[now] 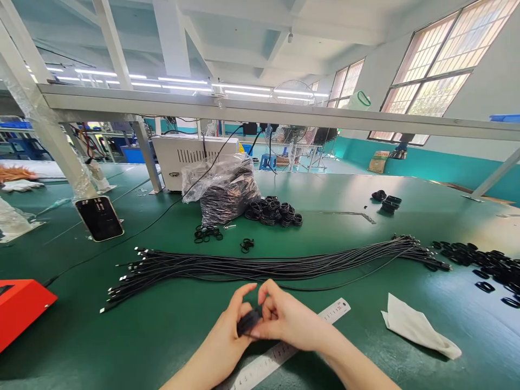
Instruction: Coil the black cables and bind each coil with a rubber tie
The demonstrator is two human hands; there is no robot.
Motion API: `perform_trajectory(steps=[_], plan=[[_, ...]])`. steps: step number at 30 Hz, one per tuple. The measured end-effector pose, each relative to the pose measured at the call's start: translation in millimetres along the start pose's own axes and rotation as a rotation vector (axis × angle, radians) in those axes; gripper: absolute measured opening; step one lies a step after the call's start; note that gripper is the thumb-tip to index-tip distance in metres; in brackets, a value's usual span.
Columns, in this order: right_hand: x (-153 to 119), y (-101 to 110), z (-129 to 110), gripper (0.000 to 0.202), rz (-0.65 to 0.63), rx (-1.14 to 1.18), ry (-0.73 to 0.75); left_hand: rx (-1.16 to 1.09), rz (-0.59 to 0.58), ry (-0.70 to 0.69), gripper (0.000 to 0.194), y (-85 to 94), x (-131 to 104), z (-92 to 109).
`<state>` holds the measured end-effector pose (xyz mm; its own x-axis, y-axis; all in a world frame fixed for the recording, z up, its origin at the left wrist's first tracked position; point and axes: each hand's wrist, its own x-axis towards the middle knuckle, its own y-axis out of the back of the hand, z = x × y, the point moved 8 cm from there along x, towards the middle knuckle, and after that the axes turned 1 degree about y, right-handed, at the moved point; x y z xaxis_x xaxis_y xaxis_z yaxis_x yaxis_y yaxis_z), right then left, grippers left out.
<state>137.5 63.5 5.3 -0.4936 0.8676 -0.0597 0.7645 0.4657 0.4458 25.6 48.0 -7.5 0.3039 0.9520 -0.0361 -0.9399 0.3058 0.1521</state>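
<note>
Near the front of the green table, my left hand (231, 336) is closed around a small black part (248, 322), which looks blurred. My right hand (284, 319) meets it from the other side, its thumb and fingers pinching the same part. A steel ruler (264, 365) lies slanted beneath my hands. Just beyond them a long bundle of black cables (260, 267) stretches across the table, with metal-tipped connectors at the left end.
Black rings (274, 211) are piled beside a plastic-wrapped stack (227, 195). More black pieces (483, 265) lie at right, near a white cloth (420, 327). A phone (99, 218) leans on a post; a red device (24, 309) sits at left.
</note>
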Motion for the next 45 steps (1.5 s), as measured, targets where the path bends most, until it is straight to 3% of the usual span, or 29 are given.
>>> perform_trajectory(steps=[2,5,10,13,18,21,24,27,30,32,34,38,42,45], plan=[[0,6,-2,0.028,-0.016,0.221,0.009,-0.135,0.070,0.099,0.055,3.6,3,-4],[-2,1,-14,0.019,0.033,0.214,0.055,-0.231,0.138,0.190,0.046,6.8,5,-16],[-8,-30,-39,0.005,0.087,0.119,0.218,-0.078,0.198,0.037,0.051,17.7,2,-16],[-7,-30,-33,0.008,0.061,0.138,0.192,-0.100,0.198,0.055,0.046,19.7,0,-13],[1,-8,5,0.023,0.073,0.491,-0.069,-0.280,0.030,0.190,0.052,3.9,2,-10],[4,-15,19,0.036,0.038,0.804,-0.189,-0.375,-0.066,0.232,0.072,-1.3,1,-10],[4,-19,26,0.033,0.082,0.980,-0.259,-0.437,-0.135,0.271,0.083,-0.8,-1,-11],[4,-15,20,0.027,0.092,0.958,-0.210,-0.466,-0.234,0.290,0.068,-3.9,-3,-8],[3,-19,6,0.033,-0.041,0.855,-0.129,-0.462,-0.339,0.310,0.034,-11.8,-8,-5],[2,-21,1,0.036,-0.089,0.812,-0.093,-0.469,-0.360,0.319,0.033,-15.0,-9,-6],[3,-22,2,0.039,-0.082,0.819,-0.102,-0.466,-0.291,0.301,0.050,-11.7,-7,-9],[6,-18,19,0.045,0.068,0.897,-0.190,-0.344,-0.067,0.166,0.094,3.2,2,-11],[8,-18,25,0.049,0.115,0.903,-0.209,-0.246,-0.013,0.132,0.083,5.6,5,-13],[7,-16,24,0.046,0.113,0.844,-0.198,-0.267,-0.058,0.150,0.081,3.3,3,-9]])
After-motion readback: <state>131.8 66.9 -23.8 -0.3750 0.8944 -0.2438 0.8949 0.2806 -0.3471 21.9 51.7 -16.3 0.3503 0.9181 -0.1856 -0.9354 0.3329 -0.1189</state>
